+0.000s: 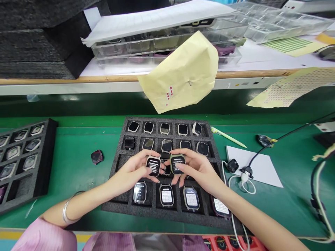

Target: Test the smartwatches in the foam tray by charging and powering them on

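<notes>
My left hand [141,167] grips a light-framed smartwatch [153,166], its thumb on the lit screen, which shows a white text list on black. In my right hand [193,165] is a green-framed smartwatch [177,163] with a similar list, my thumb over its screen. Both are held side by side above a black foam tray [167,212]. Several strapless watches sit in the tray's compartments; those at the back have dark screens. Along the front row, a watch [166,195] and another watch [191,198] show white grids. My hands hide part of the middle row.
A second foam tray [42,174] with watches stands at left; a lone dark watch [97,157] lies between the trays. To the right are a green pen [230,137], white paper [264,174] and cables [277,139]. A yellow sheet [183,73] hangs from the shelf above.
</notes>
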A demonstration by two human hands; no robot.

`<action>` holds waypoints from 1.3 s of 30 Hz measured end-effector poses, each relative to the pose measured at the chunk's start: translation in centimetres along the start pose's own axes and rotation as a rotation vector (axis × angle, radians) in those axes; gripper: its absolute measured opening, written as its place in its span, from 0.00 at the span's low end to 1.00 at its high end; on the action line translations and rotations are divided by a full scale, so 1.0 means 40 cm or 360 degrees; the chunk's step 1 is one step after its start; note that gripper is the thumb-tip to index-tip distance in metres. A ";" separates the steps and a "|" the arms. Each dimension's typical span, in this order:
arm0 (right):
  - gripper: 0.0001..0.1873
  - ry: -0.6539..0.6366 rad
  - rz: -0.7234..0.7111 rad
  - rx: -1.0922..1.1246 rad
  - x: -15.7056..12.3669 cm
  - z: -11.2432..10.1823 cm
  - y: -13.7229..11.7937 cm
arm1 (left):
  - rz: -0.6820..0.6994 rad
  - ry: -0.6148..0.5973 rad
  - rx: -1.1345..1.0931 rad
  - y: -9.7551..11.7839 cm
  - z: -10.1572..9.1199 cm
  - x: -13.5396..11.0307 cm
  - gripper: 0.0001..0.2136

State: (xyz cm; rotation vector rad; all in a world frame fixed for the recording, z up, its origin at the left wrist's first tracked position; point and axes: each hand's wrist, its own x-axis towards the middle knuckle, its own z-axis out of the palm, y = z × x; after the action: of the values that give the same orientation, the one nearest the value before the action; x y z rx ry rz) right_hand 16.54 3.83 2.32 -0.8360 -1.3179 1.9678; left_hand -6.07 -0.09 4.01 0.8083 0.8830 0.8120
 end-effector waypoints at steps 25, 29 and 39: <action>0.28 0.0212 -0.0161 -0.2418 -0.203 -0.232 0.012 | 0.0160 0.0054 0.0056 -0.013 -0.024 -0.023 0.11; 0.23 0.0123 -0.0365 -0.2521 -0.179 -0.198 -0.025 | 0.0172 0.0076 0.0070 -0.013 -0.030 -0.032 0.10; 0.12 0.0432 -0.0238 -0.2453 -0.053 -0.037 0.059 | 0.0232 0.0098 0.0148 -0.013 -0.034 -0.057 0.11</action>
State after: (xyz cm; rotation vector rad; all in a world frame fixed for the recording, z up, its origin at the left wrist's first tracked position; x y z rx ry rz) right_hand 18.65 2.26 -0.01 -1.4574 -2.5054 0.3549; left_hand -8.04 -1.91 3.78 0.9415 0.9295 0.9328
